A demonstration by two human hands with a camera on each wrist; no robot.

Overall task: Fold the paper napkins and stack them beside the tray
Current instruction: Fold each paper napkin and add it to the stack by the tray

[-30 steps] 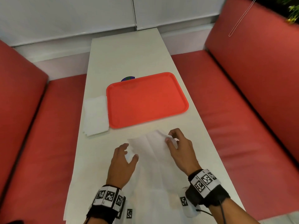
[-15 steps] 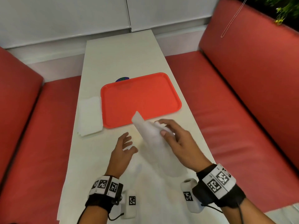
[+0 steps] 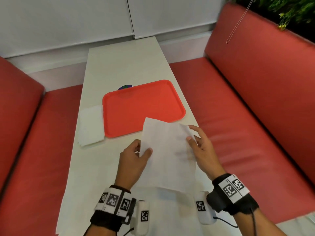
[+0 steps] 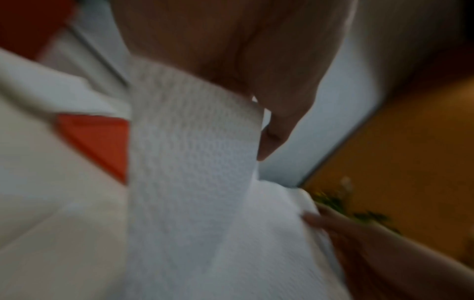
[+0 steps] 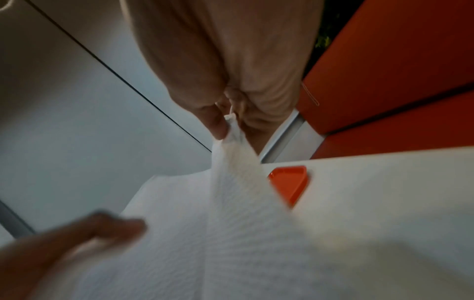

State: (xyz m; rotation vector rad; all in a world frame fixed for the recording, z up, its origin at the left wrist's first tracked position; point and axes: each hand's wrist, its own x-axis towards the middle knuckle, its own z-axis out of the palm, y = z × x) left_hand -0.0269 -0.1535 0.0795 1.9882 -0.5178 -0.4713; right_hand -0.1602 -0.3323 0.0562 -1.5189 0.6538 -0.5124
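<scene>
A white paper napkin (image 3: 167, 150) hangs lifted off the table, held by both hands in front of the red tray (image 3: 143, 106). My left hand (image 3: 143, 151) pinches its left edge between thumb and fingers. My right hand (image 3: 191, 136) pinches its upper right edge. In the left wrist view the embossed napkin (image 4: 189, 162) runs under my palm, and the right wrist view shows my thumb and finger pinching the napkin (image 5: 232, 132) corner. A stack of folded napkins (image 3: 91, 125) lies left of the tray. More unfolded napkins (image 3: 170, 210) lie on the table near me.
The narrow white table (image 3: 122, 62) runs away from me between two red benches (image 3: 247, 116), with a wall at its far end. A small blue-green thing (image 3: 125, 86) peeks out behind the tray's far edge. A plant (image 3: 293, 9) is at the top right.
The right hand lifted the napkin off the pile and raised it. The left hand, free before, now pinches its left edge, and the napkin hangs spread between both hands.
</scene>
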